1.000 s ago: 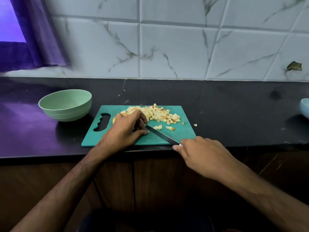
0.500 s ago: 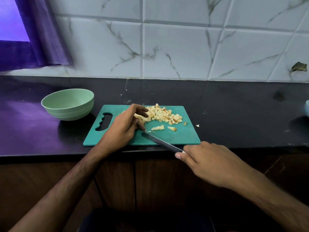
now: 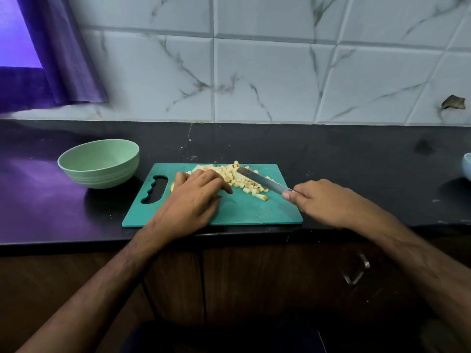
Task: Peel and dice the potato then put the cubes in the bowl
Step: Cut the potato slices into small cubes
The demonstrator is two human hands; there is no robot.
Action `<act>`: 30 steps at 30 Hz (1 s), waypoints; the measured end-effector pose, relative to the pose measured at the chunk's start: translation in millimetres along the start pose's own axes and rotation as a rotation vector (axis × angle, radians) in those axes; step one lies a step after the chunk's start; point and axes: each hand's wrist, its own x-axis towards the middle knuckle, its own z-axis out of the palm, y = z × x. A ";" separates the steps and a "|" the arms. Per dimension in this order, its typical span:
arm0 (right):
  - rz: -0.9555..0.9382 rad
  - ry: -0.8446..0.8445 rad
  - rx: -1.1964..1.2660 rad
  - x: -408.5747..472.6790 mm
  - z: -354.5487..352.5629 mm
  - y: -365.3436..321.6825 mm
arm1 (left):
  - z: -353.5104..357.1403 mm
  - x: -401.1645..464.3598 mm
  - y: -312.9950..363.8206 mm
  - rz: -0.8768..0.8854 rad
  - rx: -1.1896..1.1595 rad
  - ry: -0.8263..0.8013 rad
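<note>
Our right fingers [image 3: 300, 193] are curled round the knife handle, thumb tip forward near the blade base; right hand [image 3: 328, 200] grips the knife [image 3: 262, 181] so the blade slants up-left across the cubes [image 3: 244, 180], tip at the far side of the pile. That angle looks like we use the blade to rake or corral the dice, not to slice

Left fingers [image 3: 216, 182] lie close together, bent down over something at the pile's near-left side; left hand [image 3: 193, 197] rests on the board [image 3: 254, 212] knuckles up. A pale sliver shows at its left edge, likely an uncut potato [image 3: 172, 186] piece held down, but we cannot tell whether the fingers pinch it or just press on it, since they hide it

Cubes sit heaped on the far middle of the board, a few strays toward the right near the blade. Board lies at the counter [image 3: 356, 154] front edge, handle slot facing left

Bowl [image 3: 100, 161] stands just left of the board, apart from it, nothing visible inside; placed close so cubes can go straight over

Our judgement: dicing nearly done, transfer not yet begun
</note>
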 end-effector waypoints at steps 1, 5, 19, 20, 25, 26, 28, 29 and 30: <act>0.003 -0.002 0.038 -0.8 -1.7 1.5 | 0.9 2.9 2.1 0.016 0.024 -0.022; 0.030 -0.014 0.123 -6.5 -1.7 11.9 | 9.2 26.5 15.8 0.032 0.038 -0.085; 0.067 -0.013 0.181 -20.9 9.4 35.1 | 21.6 56.1 36.9 0.180 0.005 -0.074; 0.062 -0.009 0.186 -20.5 11.2 34.2 | 18.2 49.9 34.0 0.189 -0.012 -0.075; -0.003 -0.029 0.159 -17.9 17.8 18.0 | 5.0 20.5 9.5 0.178 -0.067 -0.089; -0.013 -0.034 0.143 -17.1 19.1 13.8 | 3.8 17.0 4.4 0.168 -0.066 -0.102; -0.026 -0.039 0.115 -16.1 20.9 5.4 | 1.3 12.4 -3.6 0.145 -0.046 -0.120; -0.032 -0.044 0.101 -16.0 21.5 2.0 | 0.1 11.3 -5.9 0.133 -0.033 -0.122; -0.039 -0.050 0.084 -16.2 22.0 -0.9 | -1.5 10.1 -7.3 0.122 -0.025 -0.122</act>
